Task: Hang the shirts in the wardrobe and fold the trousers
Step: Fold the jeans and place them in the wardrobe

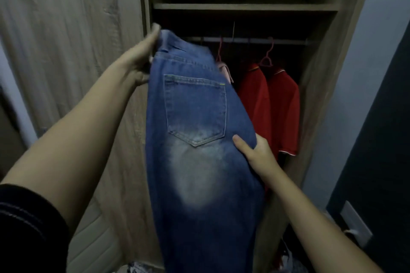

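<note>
Wood-grain laminate wardrobe (321, 95): door open, one shelf above a hanging bay. Task status, as judged: hanging well advanced, folding not yet done.

Blue denim trousers (195, 117): one pair, held up in the air before the left half of the wardrobe, waistband uppermost, legs running down out of view. Not yet folded along their length. They seem doubled leg on leg, since a single back pocket faces the camera. Mid-blue cloth with pale stitching and a faded whitish patch below the pocket.

Red shirts (281, 106): two, short-sleeved, with trimmed collars and cuffs. They hang side by side and touching, in the right of the bay. Counted as done. Whether more shirts wait cannot be told.

Hands: the left hand (142, 57) grips the waistband at its top left corner. The right hand (255, 150) pinches the right edge just below pocket level, thumb on the near face and fingers hidden behind the cloth.

Rail (288, 41): metal, spanning the bay.

Pink hangers (267, 57): hooked over the rail. One carries a pale pink item, mostly hidden by the trousers.
</note>
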`<state>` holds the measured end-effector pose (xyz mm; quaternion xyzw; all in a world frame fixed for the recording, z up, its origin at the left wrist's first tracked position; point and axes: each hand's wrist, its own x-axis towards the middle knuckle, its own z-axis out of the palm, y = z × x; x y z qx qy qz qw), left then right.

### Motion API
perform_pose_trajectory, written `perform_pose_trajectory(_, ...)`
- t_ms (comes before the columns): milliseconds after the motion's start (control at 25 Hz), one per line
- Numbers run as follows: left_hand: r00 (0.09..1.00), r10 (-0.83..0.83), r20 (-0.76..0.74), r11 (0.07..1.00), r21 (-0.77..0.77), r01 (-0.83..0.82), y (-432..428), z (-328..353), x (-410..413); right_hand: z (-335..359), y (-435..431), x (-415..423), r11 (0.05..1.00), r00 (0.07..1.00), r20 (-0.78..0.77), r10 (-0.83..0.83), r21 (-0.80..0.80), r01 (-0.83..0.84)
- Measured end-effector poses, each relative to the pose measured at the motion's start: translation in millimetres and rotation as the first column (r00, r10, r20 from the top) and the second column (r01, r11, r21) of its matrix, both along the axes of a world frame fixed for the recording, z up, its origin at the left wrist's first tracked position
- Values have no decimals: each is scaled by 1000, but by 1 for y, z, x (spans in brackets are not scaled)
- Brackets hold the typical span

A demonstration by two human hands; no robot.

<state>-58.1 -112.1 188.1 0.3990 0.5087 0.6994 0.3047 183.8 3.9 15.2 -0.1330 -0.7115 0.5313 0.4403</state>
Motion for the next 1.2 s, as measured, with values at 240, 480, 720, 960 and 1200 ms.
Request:
perform_pose_trajectory(240,949,19,313,952,-297,79,-2,-151,-8,-2,8,-19,974,991,-22,-128,-194,122)
perform_pose_trajectory(480,995,39,93,941,-339,-5,-18,-171,0,-8,24,-12,959,966,225,-131,-219,181)
perform_pose_trajectory(720,894,299,-335,921,-146,-362,-32,-154,6,18,29,-2,986,982,163,-99,-118,120)
perform_pose_trajectory(960,846,372,-381,927,198,-318,-41,-134,7,42,34,-3,772,874,51,-484,496,398)
perform_pose_trajectory(1200,873,339,-350,927,279,-249,-42,-107,17,73,16,-15,907,961,110,-255,371,198)
